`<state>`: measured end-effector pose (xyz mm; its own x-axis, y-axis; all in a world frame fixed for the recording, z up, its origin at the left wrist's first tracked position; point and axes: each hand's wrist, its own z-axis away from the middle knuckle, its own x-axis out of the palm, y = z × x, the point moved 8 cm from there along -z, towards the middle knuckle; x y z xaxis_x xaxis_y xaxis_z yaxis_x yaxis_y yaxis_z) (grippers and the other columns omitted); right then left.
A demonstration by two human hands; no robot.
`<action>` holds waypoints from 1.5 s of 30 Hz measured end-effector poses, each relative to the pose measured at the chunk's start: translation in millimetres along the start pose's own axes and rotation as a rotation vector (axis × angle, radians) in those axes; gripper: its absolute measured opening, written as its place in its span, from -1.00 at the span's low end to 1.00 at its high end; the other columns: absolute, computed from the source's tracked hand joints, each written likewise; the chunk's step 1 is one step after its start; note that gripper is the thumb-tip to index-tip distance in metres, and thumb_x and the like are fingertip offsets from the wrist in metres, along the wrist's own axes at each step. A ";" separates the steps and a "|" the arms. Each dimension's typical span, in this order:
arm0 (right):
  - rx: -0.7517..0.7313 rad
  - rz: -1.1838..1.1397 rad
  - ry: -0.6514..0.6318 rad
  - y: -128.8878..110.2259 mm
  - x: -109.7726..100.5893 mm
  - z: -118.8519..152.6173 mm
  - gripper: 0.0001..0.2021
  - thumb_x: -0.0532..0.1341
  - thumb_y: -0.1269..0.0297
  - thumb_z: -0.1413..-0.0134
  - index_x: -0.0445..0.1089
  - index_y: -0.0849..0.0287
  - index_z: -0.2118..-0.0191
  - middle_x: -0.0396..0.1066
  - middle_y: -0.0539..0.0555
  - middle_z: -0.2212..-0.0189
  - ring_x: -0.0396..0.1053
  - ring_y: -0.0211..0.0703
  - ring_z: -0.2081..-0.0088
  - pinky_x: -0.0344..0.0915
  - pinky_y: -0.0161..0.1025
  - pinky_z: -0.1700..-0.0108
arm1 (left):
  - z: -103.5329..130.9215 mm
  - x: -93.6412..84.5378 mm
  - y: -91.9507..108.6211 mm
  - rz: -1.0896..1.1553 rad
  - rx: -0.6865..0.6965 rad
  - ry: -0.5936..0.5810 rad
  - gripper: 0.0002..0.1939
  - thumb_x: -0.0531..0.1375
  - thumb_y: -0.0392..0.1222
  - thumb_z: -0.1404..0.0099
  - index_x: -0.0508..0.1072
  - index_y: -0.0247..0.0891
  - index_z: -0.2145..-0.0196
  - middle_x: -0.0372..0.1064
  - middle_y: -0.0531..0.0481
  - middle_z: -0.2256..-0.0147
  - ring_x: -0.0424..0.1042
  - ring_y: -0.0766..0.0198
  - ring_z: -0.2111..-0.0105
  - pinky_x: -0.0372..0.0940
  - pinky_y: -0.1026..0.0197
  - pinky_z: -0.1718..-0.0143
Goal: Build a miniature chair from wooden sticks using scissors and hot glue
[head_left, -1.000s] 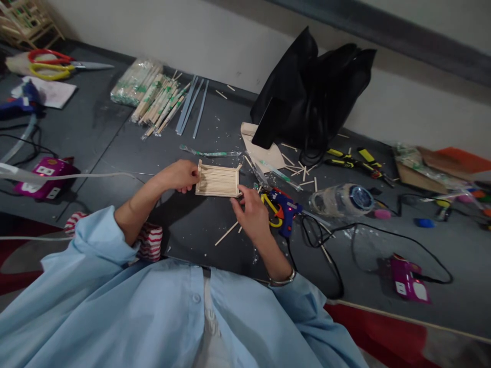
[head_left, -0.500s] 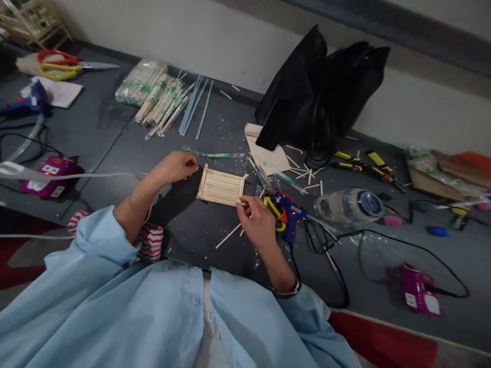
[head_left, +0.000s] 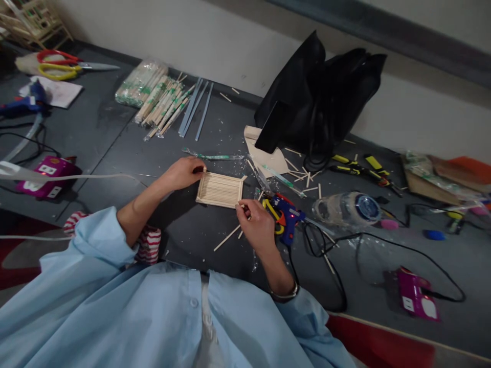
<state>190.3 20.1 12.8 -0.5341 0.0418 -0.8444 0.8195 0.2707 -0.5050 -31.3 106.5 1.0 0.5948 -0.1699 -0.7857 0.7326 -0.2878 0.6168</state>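
A small panel of wooden sticks (head_left: 219, 190), laid side by side with a raised edge of sticks, lies flat on the dark table. My left hand (head_left: 183, 174) is closed, its fingertips pinching the panel's far left corner. At the near right corner, the thumb and fingers of my right hand (head_left: 259, 225) grip the panel's edge. Just beyond my right hand rest a blue glue gun (head_left: 290, 219) with a small red light and a yellow-handled tool (head_left: 273, 214). Loose sticks (head_left: 227, 237) lie by my right fingers.
Wrapped chopsticks (head_left: 164, 105) and glue sticks (head_left: 195, 110) lie at the back left, scissors (head_left: 61, 65) farther left. A black bag (head_left: 326, 97) stands against the wall. To the right are pliers (head_left: 372, 174), a plastic bottle (head_left: 345, 208), cords and a purple power socket (head_left: 416, 294).
My left hand has moved right and slightly down, from beside the panel onto its far left corner. My right hand stays at the near right corner.
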 end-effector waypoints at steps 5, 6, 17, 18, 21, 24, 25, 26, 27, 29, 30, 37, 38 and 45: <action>0.007 -0.113 0.121 -2.2 -16.1 -1.2 -0.78 0.12 0.14 -0.29 0.45 0.11 0.19 0.44 0.05 0.36 0.39 -0.17 0.32 0.31 -0.24 0.26 | 2.4 -1.9 -1.6 0.390 -0.127 -0.006 -0.80 0.21 -0.13 -0.20 0.54 -0.31 0.34 0.45 -0.02 0.39 0.39 0.30 0.39 0.28 0.26 0.29; 0.016 -0.139 0.152 -1.4 -19.6 -1.0 -0.78 0.12 0.14 -0.29 0.45 0.11 0.20 0.44 0.05 0.35 0.39 -0.17 0.31 0.31 -0.25 0.27 | 3.9 -0.6 -1.6 0.519 -0.169 -0.025 -0.77 0.23 -0.09 -0.19 0.55 -0.32 0.32 0.45 -0.02 0.40 0.39 0.31 0.41 0.30 0.27 0.32; 0.121 -0.282 0.321 15.7 -30.9 2.2 -0.72 0.10 0.07 -0.30 0.43 0.14 0.16 0.48 0.08 0.31 0.42 -0.16 0.33 0.32 -0.22 0.31 | 13.9 -17.0 15.6 1.208 -0.188 0.041 -0.62 0.47 -0.13 0.02 0.64 -0.26 0.20 0.59 -0.09 0.20 0.54 0.25 0.28 0.46 0.24 0.23; 0.126 -0.287 0.324 16.3 -30.8 2.2 -0.72 0.11 0.06 -0.30 0.43 0.14 0.16 0.48 0.08 0.31 0.42 -0.16 0.33 0.32 -0.21 0.30 | 14.1 -17.5 17.4 1.216 -0.178 0.037 -0.62 0.47 -0.13 0.02 0.64 -0.26 0.21 0.59 -0.09 0.21 0.55 0.25 0.28 0.46 0.24 0.24; 0.134 -0.287 0.347 17.5 -31.8 2.6 -0.72 0.12 0.06 -0.28 0.44 0.13 0.17 0.48 0.08 0.30 0.43 -0.16 0.33 0.32 -0.20 0.29 | 14.9 -18.9 20.9 1.210 -0.171 0.038 -0.64 0.47 -0.12 0.01 0.65 -0.26 0.22 0.60 -0.08 0.24 0.55 0.25 0.30 0.46 0.22 0.24; 0.144 -0.287 0.363 18.9 -32.6 3.3 -0.73 0.13 0.06 -0.28 0.45 0.12 0.16 0.48 0.07 0.30 0.43 -0.16 0.33 0.33 -0.19 0.29 | 15.5 -20.6 20.4 1.185 -0.191 0.077 -0.66 0.47 -0.10 0.02 0.65 -0.26 0.25 0.60 -0.08 0.27 0.54 0.25 0.32 0.45 0.20 0.24; 0.144 -0.290 0.365 19.1 -32.6 3.5 -0.73 0.13 0.06 -0.27 0.45 0.12 0.16 0.48 0.07 0.30 0.43 -0.16 0.33 0.34 -0.19 0.29 | 15.5 -21.2 19.9 1.184 -0.195 0.092 -0.67 0.47 -0.10 0.02 0.65 -0.26 0.27 0.60 -0.07 0.28 0.53 0.26 0.33 0.44 0.20 0.24; 0.143 -0.295 0.366 19.3 -32.4 3.7 -0.73 0.14 0.06 -0.27 0.45 0.12 0.16 0.48 0.07 0.30 0.44 -0.16 0.33 0.34 -0.19 0.29 | 15.4 -21.5 19.6 1.188 -0.194 0.104 -0.69 0.47 -0.11 0.02 0.65 -0.25 0.28 0.60 -0.06 0.29 0.52 0.27 0.34 0.44 0.21 0.25; 0.140 -0.302 0.365 19.2 -32.1 3.9 -0.73 0.14 0.06 -0.27 0.46 0.12 0.16 0.48 0.07 0.30 0.44 -0.16 0.33 0.35 -0.20 0.29 | 15.2 -21.8 19.3 1.194 -0.190 0.114 -0.70 0.47 -0.12 0.02 0.65 -0.25 0.30 0.59 -0.05 0.30 0.51 0.29 0.36 0.43 0.22 0.26; 0.135 -0.317 0.365 19.2 -31.5 4.5 -0.73 0.15 0.05 -0.26 0.46 0.11 0.16 0.48 0.07 0.30 0.44 -0.17 0.34 0.35 -0.21 0.31 | 14.8 -22.1 17.9 1.199 -0.188 0.135 -0.73 0.46 -0.13 0.01 0.65 -0.24 0.31 0.59 -0.04 0.31 0.50 0.32 0.38 0.42 0.23 0.27; 0.135 -0.325 0.365 19.1 -31.2 4.8 -0.73 0.15 0.05 -0.26 0.46 0.11 0.15 0.48 0.06 0.29 0.45 -0.17 0.35 0.35 -0.22 0.33 | 14.6 -21.8 16.8 1.198 -0.194 0.143 -0.74 0.45 -0.13 0.00 0.65 -0.23 0.31 0.59 -0.03 0.31 0.49 0.33 0.38 0.41 0.23 0.27; 0.150 -0.344 0.403 19.1 -33.3 8.1 -0.73 0.21 0.03 -0.22 0.47 0.10 0.14 0.51 0.03 0.30 0.41 -0.27 0.52 0.34 -0.27 0.44 | 13.7 -11.8 12.4 1.293 -0.293 0.138 -0.72 0.42 -0.15 -0.04 0.62 -0.23 0.24 0.56 0.00 0.29 0.49 0.36 0.33 0.41 0.32 0.26; 0.151 -0.348 0.410 19.2 -33.5 8.4 -0.73 0.22 0.03 -0.21 0.47 0.10 0.14 0.51 0.02 0.31 0.41 -0.28 0.53 0.34 -0.27 0.44 | 13.6 -9.8 14.4 1.313 -0.292 0.118 -0.69 0.42 -0.16 -0.04 0.61 -0.23 0.21 0.55 0.00 0.27 0.49 0.37 0.32 0.40 0.34 0.27; 0.146 -0.362 0.416 19.2 -33.1 8.8 -0.72 0.24 0.01 -0.19 0.51 0.08 0.14 0.53 0.03 0.33 0.44 -0.25 0.48 0.42 -0.26 0.39 | 17.6 8.8 24.6 1.313 -0.346 -0.017 -0.53 0.42 -0.19 -0.04 0.48 -0.19 0.07 0.51 -0.02 0.17 0.49 0.32 0.26 0.41 0.33 0.27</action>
<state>225.6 15.5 29.5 -0.7988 0.3543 -0.4862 0.5734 0.2039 -0.7935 -13.8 81.2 8.5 0.9104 -0.1460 0.3870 -0.3203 0.3430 0.8830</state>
